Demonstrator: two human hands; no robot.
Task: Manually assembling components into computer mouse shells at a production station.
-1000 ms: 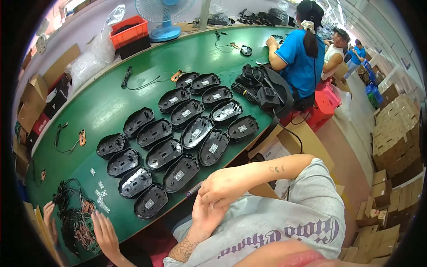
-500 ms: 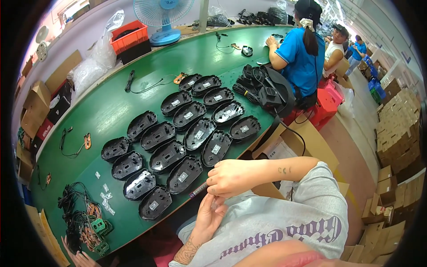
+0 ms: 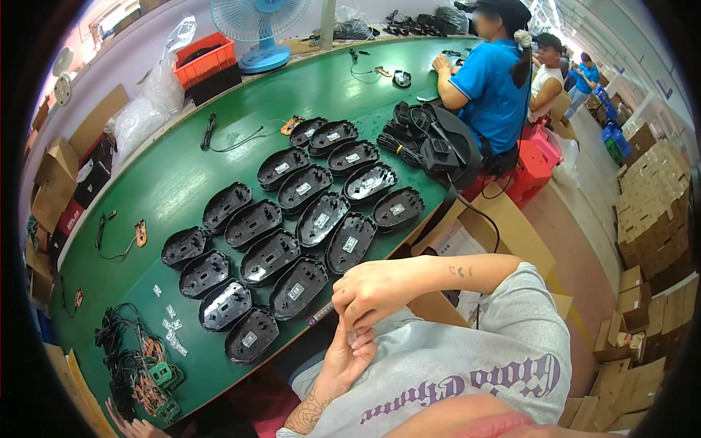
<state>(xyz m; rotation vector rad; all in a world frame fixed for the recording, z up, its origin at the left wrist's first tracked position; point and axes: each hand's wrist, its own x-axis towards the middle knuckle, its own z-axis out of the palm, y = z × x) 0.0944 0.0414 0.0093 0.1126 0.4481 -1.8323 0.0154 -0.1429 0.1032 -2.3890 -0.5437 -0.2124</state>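
Note:
Close in front of my grey shirt, my two hands meet just off the table's near edge. My right hand is bent over with its fingers pinched together. Below it, my left hand has its fingers curled up against the right fingertips. A small pale bit shows between them, too small to name. Beyond my hands, several black computer mouse shells lie hollow side up in rows, most with a small white piece inside. Loose small white pieces lie to the left of the shells.
Cables with green circuit boards are heaped at the near left, beside another person's hand. A black bag with cords lies at the right. A co-worker in blue sits beyond it. An open carton stands by my right arm.
My right hand has shifted slightly left and closer over my left fingers. The co-worker in blue has turned their head. The shells have stayed in place on the table.

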